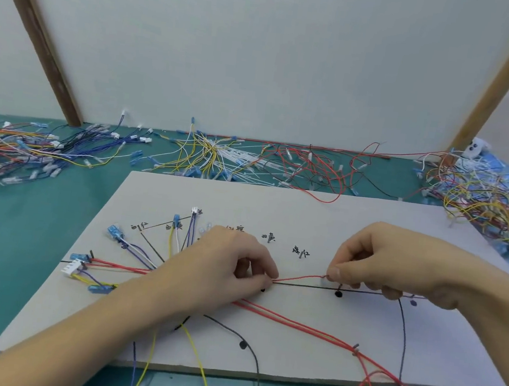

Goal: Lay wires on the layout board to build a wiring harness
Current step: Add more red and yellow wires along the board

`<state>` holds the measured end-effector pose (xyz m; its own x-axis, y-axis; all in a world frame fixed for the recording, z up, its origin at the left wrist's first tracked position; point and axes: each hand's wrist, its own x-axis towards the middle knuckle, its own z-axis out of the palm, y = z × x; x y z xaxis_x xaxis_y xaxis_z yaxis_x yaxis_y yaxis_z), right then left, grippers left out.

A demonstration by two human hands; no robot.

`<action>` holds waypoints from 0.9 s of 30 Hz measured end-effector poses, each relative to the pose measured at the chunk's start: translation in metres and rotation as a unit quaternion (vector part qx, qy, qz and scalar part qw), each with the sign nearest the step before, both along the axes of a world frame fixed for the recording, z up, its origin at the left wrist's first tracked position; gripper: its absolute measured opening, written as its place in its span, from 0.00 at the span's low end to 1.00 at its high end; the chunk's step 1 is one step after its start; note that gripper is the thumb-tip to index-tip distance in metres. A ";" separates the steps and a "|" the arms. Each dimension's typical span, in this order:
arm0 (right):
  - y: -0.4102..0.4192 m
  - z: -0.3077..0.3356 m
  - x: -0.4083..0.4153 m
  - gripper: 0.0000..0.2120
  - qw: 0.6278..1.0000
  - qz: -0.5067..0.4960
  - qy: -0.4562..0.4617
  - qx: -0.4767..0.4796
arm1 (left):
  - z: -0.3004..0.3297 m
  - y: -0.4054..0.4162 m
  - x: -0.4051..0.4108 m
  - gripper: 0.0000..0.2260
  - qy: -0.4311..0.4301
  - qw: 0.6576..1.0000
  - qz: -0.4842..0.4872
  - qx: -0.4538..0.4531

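Nearest: two bare forearms reaching in from the near edge, over loose yellow, purple and red wire ends trailing off the board's near side.

Under everything, a teal desk [19, 262], matte. On it, flat and wide, the layout board [370, 217]: pale grey, stiff, card-like, inked with black route lines, black dots and handwritten labels, so each wire gets a marked path. Small dark pegs upright at the route ends and bends, probably to keep runs from sliding.

Along the desk's far edge, heaps of spare wires [207, 153] (blue and mixed colours far left, yellow and white centre, red right of centre, a tangled mix far right), thin, glossy, springy, many tipped with clear or blue plastic terminals. Kept within reach as stock, by the look of it.

Left hand [226, 265], fingers curled down at the middle of the horizontal black line, pinching the red wire [300, 278] and pinning it there. Right hand [374, 262], just to the right, thumb and forefinger nipped together on the same strand, raising a short taut span between the hands, presumably to straighten it before seating it along the line.

Left part of board: blue terminals [114, 233] and a white multi-pin connector [72, 267] already fanned out at their labelled spots, leads converging under the left hand. More red strands [296, 323] running diagonally to a peg [355, 348] near right.
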<state>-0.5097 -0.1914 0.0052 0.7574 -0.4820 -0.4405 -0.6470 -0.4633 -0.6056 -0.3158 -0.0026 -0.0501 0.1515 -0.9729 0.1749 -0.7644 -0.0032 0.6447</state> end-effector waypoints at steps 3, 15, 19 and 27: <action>-0.006 0.002 0.014 0.06 1.000 -0.010 0.027 0.002 | -0.003 0.001 -0.002 0.07 -0.013 1.000 -0.011 -0.014; -0.017 0.012 0.070 0.11 0.983 0.026 0.134 -0.125 | -0.005 0.003 -0.002 0.07 -0.022 1.000 -0.019 -0.010; -0.019 0.021 0.084 0.18 0.959 0.081 0.203 -0.180 | -0.005 0.003 -0.002 0.07 -0.030 0.999 -0.024 -0.010; -0.008 0.017 0.098 0.19 0.949 0.098 0.163 -0.252 | -0.008 0.003 0.000 0.07 -0.036 0.999 -0.024 -0.007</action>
